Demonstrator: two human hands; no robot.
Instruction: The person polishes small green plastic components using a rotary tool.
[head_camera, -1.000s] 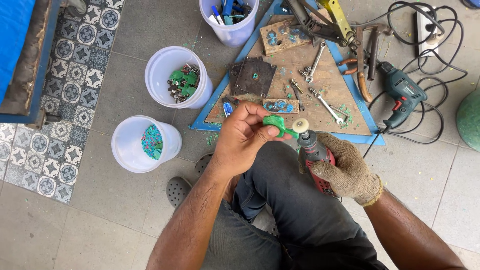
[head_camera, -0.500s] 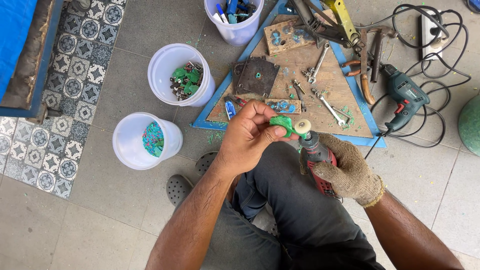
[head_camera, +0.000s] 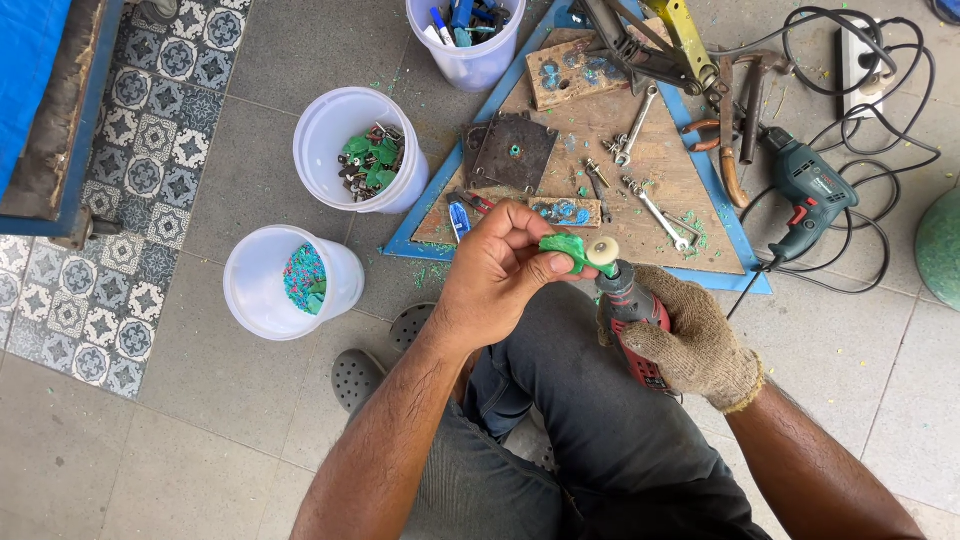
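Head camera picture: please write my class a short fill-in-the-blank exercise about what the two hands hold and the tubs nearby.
1. The left hand pinches a small ____ plastic piece.
2. The right hand, which grips a red rotary tool, wears a knitted ____.
3. The drill lies on the floor to the ____ of the triangular board.
4. The number of white tubs on the floor is ____.

Missing words: green; glove; right; three

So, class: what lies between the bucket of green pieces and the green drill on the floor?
In the head view, the triangular wooden board lies between the bucket and the green drill, carrying spanners and a dark metal plate.
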